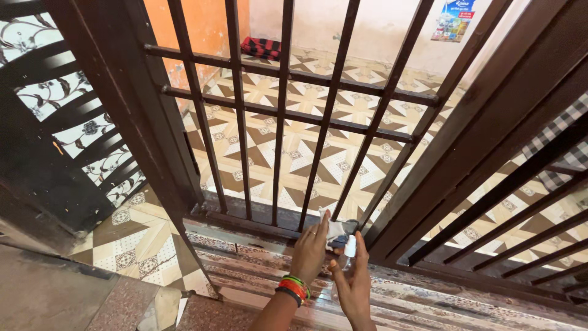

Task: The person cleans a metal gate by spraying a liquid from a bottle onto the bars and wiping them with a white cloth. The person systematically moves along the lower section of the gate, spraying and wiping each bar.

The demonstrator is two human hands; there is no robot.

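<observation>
Two hands: both low in the frame, just right of centre, working at the foot of a dark brown barred gate [285, 116]
Left hand [311, 245]: closed round a crumpled white cloth [334, 230], pressed up against the bottom rail of the gate where the bars meet it; judged to be held there so the cloth can rub the metal at that joint; bright orange and green bangles [293, 288] sit on the wrist
Right hand [354, 279]: wrapped round a small clear spray bottle [349, 248] with a white top, held upright, nozzle end up and close to the cloth; likely kept that near so the spray lands on the cloth or the rail
Cloth and bottle: touching or all but touching, at the lower middle of the frame, just above the patterned stone threshold [257, 266]
Gate: upright bars crossed by two pairs of horizontal rails, heavy frame slanting down the right side
Floor beyond [300, 147]: cream and brown star-pattern tiles filling the centre of the frame
Poster [456, 18]: upper right, a rectangular sheet on the pale wall, mostly blue with a white and red patch; print too small to tell
Folded fabric [262, 47]: top centre, red and black stripes, lying on the floor against the wall
Checked cloth [560, 144]: right edge, grey and white, seen behind the bars
Second gate [61, 116]: left edge, black, with white floral panels
</observation>
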